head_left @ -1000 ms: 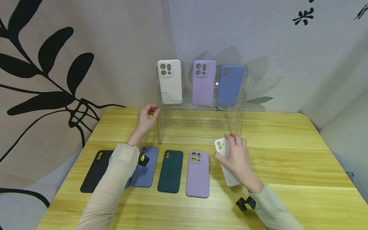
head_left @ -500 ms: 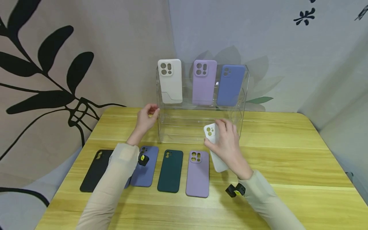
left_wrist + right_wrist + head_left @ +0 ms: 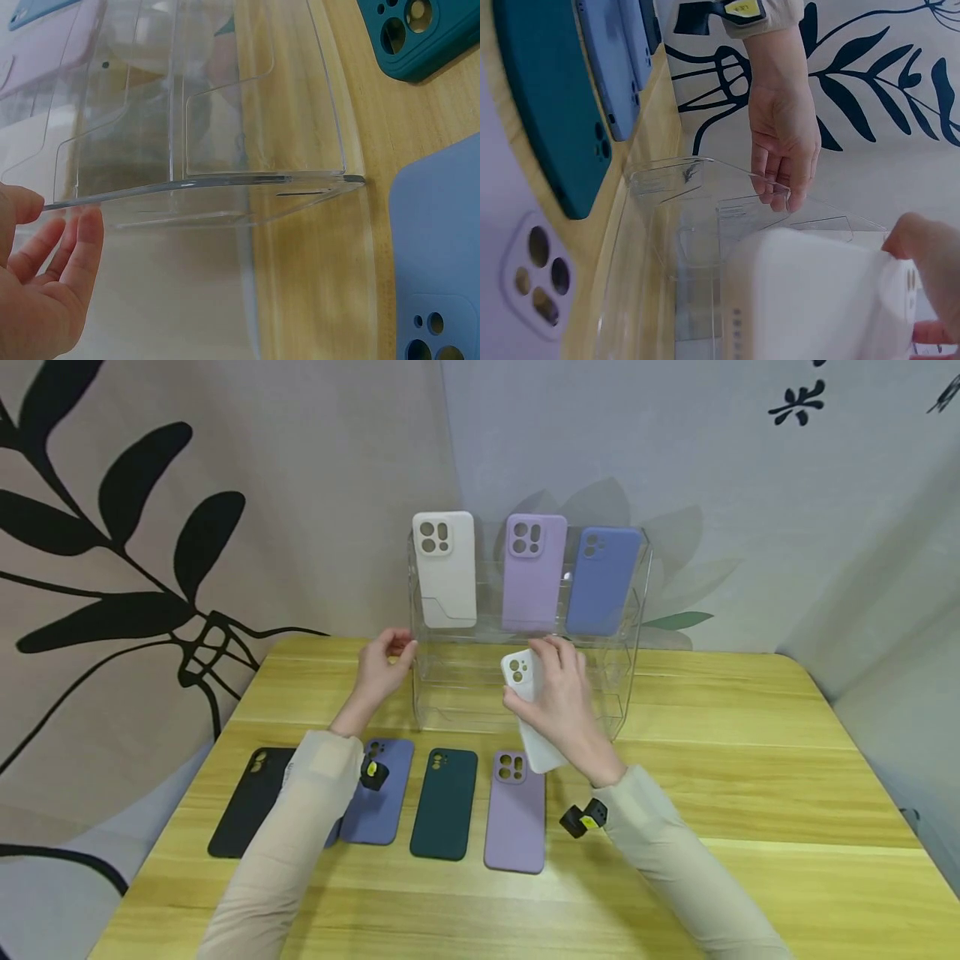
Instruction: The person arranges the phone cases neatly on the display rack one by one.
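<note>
My right hand (image 3: pixel 562 697) grips a white phone case (image 3: pixel 542 747) by its sides, camera-cutout end up. The case is tilted and held off the table, before the lower tiers of a clear acrylic display stand (image 3: pixel 450 722). It looks large and pale in the right wrist view. My left hand (image 3: pixel 49 281) pinches the edge of the stand's left side panel between thumb and fingers. On the stand's top tier lean an off-white phone case (image 3: pixel 447 581), a light purple phone case (image 3: pixel 534 581) and a blue phone case (image 3: pixel 602 585).
Along the table (image 3: pixel 750 760) lie a black phone case (image 3: pixel 247 814), a slate-blue phone case (image 3: pixel 375 814) partly under my left sleeve, a dark green phone case (image 3: pixel 442 810) and a mauve phone case (image 3: pixel 515 831). A patterned curtain (image 3: pixel 322 485) hangs behind the stand.
My right hand has carried the white phone case up and to the left, from right of the mauve case to in front of the stand. My left hand has stayed at the stand's side.
</note>
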### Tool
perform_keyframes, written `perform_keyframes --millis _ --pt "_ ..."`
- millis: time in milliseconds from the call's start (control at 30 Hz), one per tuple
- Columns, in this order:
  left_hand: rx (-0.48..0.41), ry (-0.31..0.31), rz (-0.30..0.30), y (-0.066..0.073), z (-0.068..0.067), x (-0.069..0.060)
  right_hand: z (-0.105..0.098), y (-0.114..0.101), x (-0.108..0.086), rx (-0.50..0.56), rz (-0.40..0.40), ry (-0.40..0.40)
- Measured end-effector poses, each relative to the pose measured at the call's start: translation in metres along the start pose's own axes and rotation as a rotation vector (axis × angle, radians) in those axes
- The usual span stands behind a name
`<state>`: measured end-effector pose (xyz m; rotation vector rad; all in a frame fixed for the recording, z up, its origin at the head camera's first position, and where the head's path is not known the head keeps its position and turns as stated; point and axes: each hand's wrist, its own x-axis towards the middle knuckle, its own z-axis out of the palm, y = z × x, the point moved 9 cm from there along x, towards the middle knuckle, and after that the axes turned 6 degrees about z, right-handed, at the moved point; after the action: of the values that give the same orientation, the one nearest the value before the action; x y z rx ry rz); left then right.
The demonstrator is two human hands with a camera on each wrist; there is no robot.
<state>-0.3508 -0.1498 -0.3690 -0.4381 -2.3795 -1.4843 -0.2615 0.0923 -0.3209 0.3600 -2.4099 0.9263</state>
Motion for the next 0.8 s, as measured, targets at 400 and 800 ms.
perform_keyframes --millis 400,800 --pt "0.009 0.004 0.005 -0.001 0.000 0.000 0.018 -0.012 0.037 0.082 -0.025 0.073" --pt "0.019 0.011 0.011 -0.001 0.000 0.000 0.028 -0.029 0.072 0.111 -0.020 0.138"
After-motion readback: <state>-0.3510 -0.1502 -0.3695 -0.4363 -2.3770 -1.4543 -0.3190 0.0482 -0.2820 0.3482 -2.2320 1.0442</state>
